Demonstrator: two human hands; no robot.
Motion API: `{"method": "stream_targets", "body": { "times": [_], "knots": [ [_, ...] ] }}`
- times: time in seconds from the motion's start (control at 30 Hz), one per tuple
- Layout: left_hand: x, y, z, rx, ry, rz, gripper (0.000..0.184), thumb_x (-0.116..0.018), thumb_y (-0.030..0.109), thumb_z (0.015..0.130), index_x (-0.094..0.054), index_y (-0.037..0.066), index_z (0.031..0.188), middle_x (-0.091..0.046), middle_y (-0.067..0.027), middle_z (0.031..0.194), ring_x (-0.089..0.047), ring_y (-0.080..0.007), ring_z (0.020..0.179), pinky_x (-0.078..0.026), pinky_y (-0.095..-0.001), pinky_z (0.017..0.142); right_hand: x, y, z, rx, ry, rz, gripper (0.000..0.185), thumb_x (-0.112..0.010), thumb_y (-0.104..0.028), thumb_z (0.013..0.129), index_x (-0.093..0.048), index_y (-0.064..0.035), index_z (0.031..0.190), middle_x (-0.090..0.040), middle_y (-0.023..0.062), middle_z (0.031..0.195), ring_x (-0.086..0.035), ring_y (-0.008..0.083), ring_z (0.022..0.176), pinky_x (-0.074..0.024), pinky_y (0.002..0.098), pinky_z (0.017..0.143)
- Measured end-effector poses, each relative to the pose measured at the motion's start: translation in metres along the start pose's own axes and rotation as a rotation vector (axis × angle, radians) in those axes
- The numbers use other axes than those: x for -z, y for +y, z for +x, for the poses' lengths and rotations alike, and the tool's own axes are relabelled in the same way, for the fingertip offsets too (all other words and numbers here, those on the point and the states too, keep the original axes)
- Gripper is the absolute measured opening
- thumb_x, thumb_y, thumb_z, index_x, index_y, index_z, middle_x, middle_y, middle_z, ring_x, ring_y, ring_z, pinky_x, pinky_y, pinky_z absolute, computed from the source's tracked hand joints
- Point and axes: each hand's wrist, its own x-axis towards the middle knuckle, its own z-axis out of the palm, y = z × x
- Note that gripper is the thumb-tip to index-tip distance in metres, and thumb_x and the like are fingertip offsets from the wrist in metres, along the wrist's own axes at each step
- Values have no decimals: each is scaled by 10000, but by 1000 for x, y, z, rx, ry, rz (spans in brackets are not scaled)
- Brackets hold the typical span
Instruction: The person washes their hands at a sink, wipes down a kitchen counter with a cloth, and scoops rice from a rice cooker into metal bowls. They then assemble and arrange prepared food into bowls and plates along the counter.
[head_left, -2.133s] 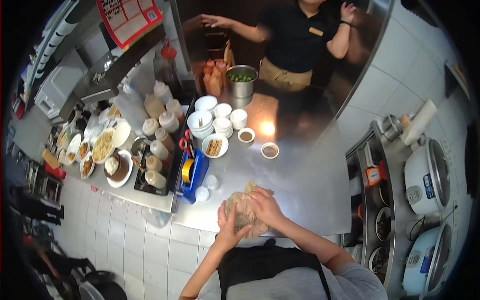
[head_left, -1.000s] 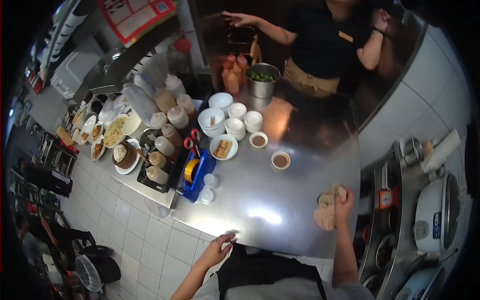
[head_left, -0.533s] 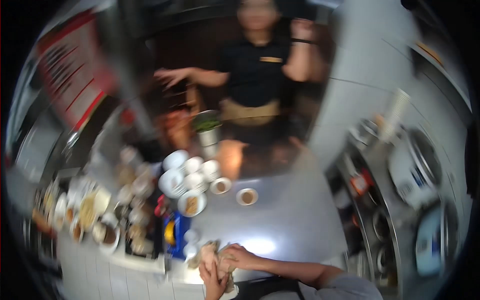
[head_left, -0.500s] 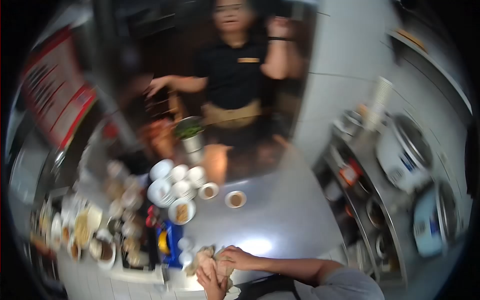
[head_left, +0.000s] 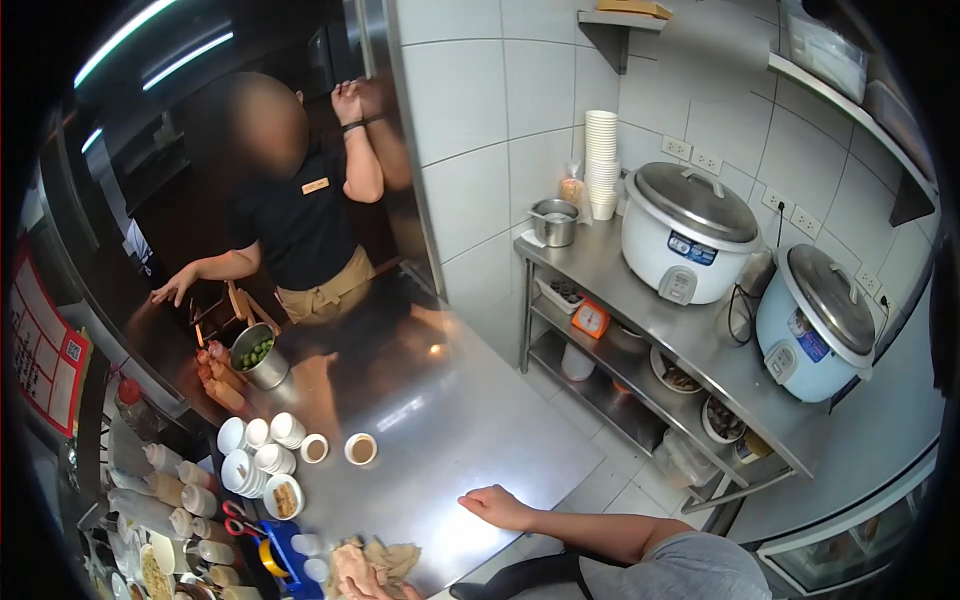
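Note:
At the bottom edge, my left hand [head_left: 366,582] is on a crumpled beige and pinkish cloth [head_left: 396,559] on the steel counter, its fingers bent against the fabric and partly cut off from view. My right hand [head_left: 498,508] is over the counter's near right part, apart from the cloth. Its fingers are curled closed, and nothing shows in them. Left of the cloth stands a blue tape dispenser [head_left: 288,556] with a yellow roll. Scissors with red handles [head_left: 238,520] lie beside it.
White bowls and cups [head_left: 262,450], two cups of brown sauce [head_left: 361,449] and a pot of green limes [head_left: 258,357] stand on the counter. Sauce bottles [head_left: 195,500] crowd the left. A co-worker [head_left: 300,220] stands opposite. Rice cookers [head_left: 690,235] sit on a steel shelf at right.
My view has swung to the right and sharpened. My right hand has come off the cloth and closed, now to its right. The left hand stays at the cloth.

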Motion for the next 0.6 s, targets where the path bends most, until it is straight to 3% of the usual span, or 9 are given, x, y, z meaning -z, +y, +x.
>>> {"method": "stream_targets", "body": {
  "times": [0.13, 0.2, 0.27, 0.3, 0.33, 0.37, 0.43, 0.57, 0.6],
  "knots": [
    [-25, 63, -46, 207, -133, -405, 353, -524, 15, 702, -552, -22, 1052, -519, -230, 1077, -484, -359, 1049, -393, -380, 886, 65, 40, -13, 59, 110, 104, 278, -545, -79, 742, -360, -1, 550, -308, 94, 465, -274, 131, 442, -293, 321, 435],
    [-34, 70, -79, -36, -327, -444, 165, -463, 9, 752, -585, -29, 858, -577, -143, 808, -567, -267, 781, -452, -315, 698, 101, 65, -24, 84, 198, 154, 299, -553, -44, 703, -310, -10, 531, -281, 70, 445, -242, 132, 438, -271, 321, 425],
    [-47, 78, -100, -100, -429, -599, 178, -438, 53, 801, -553, -14, 683, -537, -65, 655, -506, -174, 590, -399, -287, 516, 148, 91, -34, 74, -1, -124, 107, -600, -68, 708, -525, -35, 776, -529, 129, 789, -479, 201, 745, -404, 328, 668],
    [-37, 105, -103, 535, -533, -811, 234, -443, 95, 821, -510, 11, 612, -491, -32, 605, -425, -126, 517, -321, -267, 452, 165, 100, -39, 194, -52, -164, 218, -611, -80, 711, -547, -41, 915, -535, 157, 952, -487, 231, 904, -402, 337, 779],
    [-44, 83, -123, 494, -636, -653, 184, -478, 125, 808, -594, 8, 724, -570, -72, 682, -509, -169, 580, -389, -271, 499, 179, 107, -43, 322, -125, -198, 348, -622, -91, 714, -569, -48, 1055, -542, 185, 1115, -496, 261, 1064, -399, 346, 889],
    [-60, 61, -133, 477, -660, -505, 120, -474, 68, 753, -570, 10, 709, -566, -105, 694, -533, -205, 615, -405, -286, 531, 195, 117, -42, 151, -420, -194, 709, -650, -117, 720, -320, -70, 1346, -283, 208, 1387, -204, 317, 1320, -198, 374, 1072],
    [-42, 74, -151, 433, -693, -410, 86, -469, 4, 709, -554, 12, 718, -561, -159, 709, -563, -255, 654, -432, -318, 566, 215, 107, -43, 217, -505, -171, 676, -655, -153, 752, -329, -39, 1333, -324, 207, 1363, -265, 326, 1291, -245, 381, 1048],
    [-24, 129, -91, 262, -496, -503, 145, -396, -14, 725, -464, 16, 600, -467, -152, 530, -487, -271, 485, -403, -334, 488, 232, 19, -37, -120, -976, 786, 671, -648, -234, 800, -310, -38, 1345, -274, 211, 1388, -240, 350, 1295, -253, 395, 1033],
    [-17, 132, -91, 285, -441, -512, 184, -440, 67, 794, -467, 8, 622, -477, -155, 548, -496, -293, 512, -410, -339, 511, 218, 22, -28, 25, -829, 400, 675, -653, -224, 794, -311, -37, 1345, -260, 210, 1395, -227, 346, 1302, -244, 392, 1036]
  ]
}}
